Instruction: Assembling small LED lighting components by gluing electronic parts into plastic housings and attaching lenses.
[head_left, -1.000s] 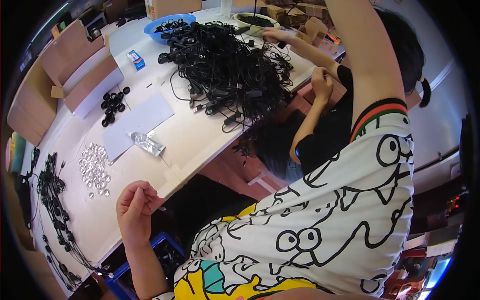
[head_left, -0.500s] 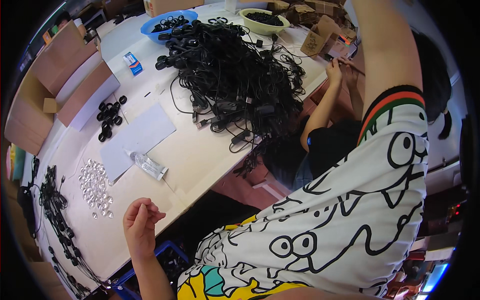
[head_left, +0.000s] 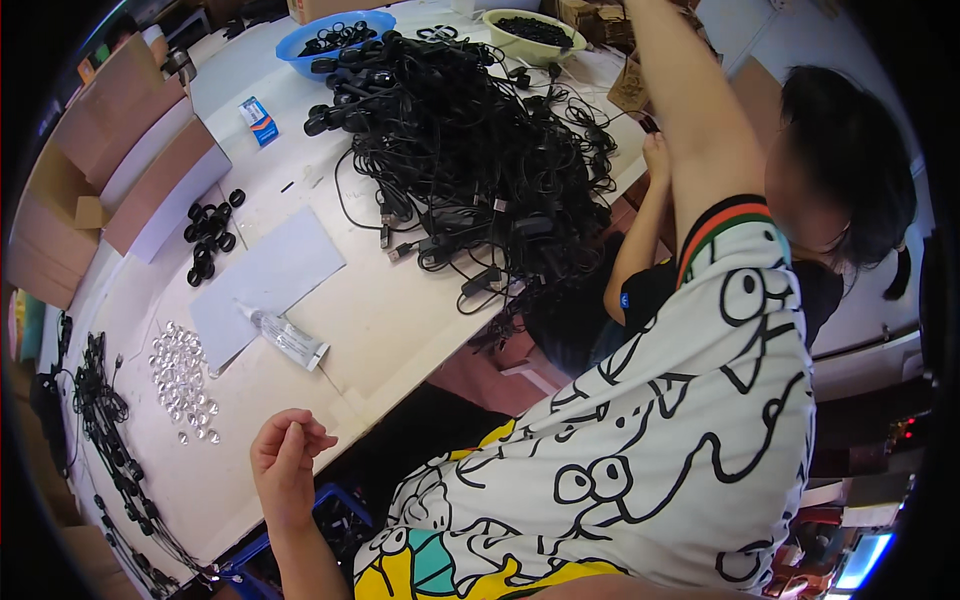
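Note:
My left hand hovers at the table's near edge, its fingers curled in and the thumb lying against them; nothing shows between them. My right arm stretches up and away to the far right, and its hand is beyond the top of the picture. Closest to my left hand on the table are a loose cluster of small clear lens-like pieces and a white squeeze tube. The tube's nozzle end rests on a sheet of white paper. Several black rings lie beyond the paper.
A big heap of black USB cables covers the table's middle right. Behind it stand a blue bowl and a pale green bowl of black parts. Cardboard boxes and more cables line the left. A co-worker sits at right.
My right arm has swung leftward, still reaching up out of the picture. The co-worker's head shows more now. My left hand has barely moved and keeps its curl.

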